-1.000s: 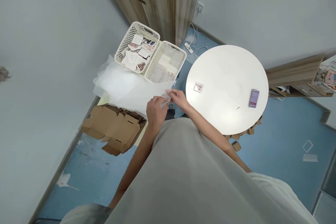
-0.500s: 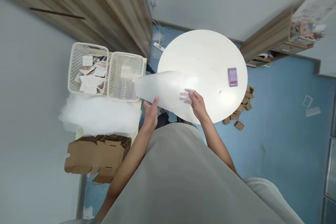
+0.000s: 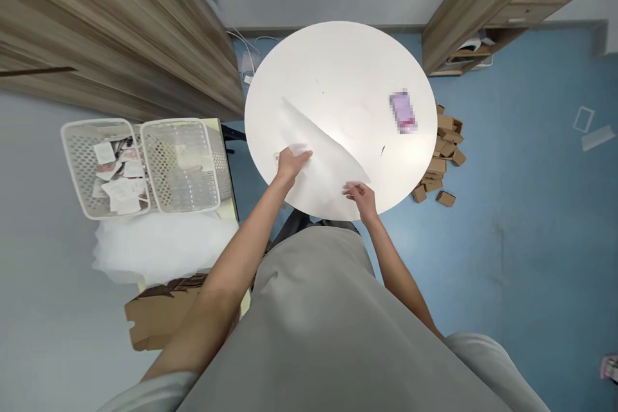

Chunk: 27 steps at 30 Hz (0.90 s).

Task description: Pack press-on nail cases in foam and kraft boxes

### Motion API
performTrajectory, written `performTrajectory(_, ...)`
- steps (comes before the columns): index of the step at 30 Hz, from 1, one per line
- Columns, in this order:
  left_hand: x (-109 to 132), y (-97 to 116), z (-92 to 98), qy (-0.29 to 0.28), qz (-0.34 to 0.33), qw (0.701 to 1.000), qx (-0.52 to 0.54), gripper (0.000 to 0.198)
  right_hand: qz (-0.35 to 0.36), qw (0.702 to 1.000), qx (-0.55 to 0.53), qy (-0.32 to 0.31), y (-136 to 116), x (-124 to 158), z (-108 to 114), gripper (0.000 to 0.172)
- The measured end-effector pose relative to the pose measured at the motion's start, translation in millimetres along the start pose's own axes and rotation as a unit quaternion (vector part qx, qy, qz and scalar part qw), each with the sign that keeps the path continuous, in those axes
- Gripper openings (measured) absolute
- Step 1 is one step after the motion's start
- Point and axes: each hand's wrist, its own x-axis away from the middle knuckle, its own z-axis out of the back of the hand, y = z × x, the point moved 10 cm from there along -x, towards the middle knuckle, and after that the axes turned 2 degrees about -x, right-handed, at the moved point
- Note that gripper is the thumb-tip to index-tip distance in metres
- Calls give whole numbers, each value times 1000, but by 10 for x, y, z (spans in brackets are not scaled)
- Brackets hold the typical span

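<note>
A thin, white, see-through packing sheet (image 3: 326, 161) hangs slantwise over the near part of the round white table (image 3: 347, 51). My left hand (image 3: 291, 166) grips its left side, thumb on top and fingers partly hidden by it. At the sheet's near right corner, my right hand (image 3: 362, 198) pinches the edge between thumb and fingers. A small purple box (image 3: 403, 111), blurred in the picture, lies on the right side of the table, apart from both hands.
On my left, a side table holds one basket (image 3: 72, 161) of small packets, another basket (image 3: 217, 167) of clear plastic pieces, a pile of white sheets (image 3: 164, 244) and flat cardboard boxes (image 3: 161, 315). Small brown boxes (image 3: 437, 164) lie on the floor at right. A wooden cabinet (image 3: 463, 13) stands behind.
The sheet has come rightward from beside the baskets to over the round table. My left hand, earlier spread beside the sheet, now grips it. The view has turned toward the table.
</note>
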Motion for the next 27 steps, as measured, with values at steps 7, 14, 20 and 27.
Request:
performTrajectory(7,-458,-217,-218,-20,-18,968,-250,28,-69,997,28,-28,510,-195,12,35)
performTrajectory(14,-422,-213,177,25,-125,927,-353,48,-114,993,11,9,894,-417,-14,24)
performTrajectory(20,-298,-537,511,-42,-137,885,-443,73,-122,992,25,17,1045,-502,-28,18)
performTrajectory(27,-286,-678,546,-44,-151,860,-485,72,-118,992,50,20,1058,-525,-17,30)
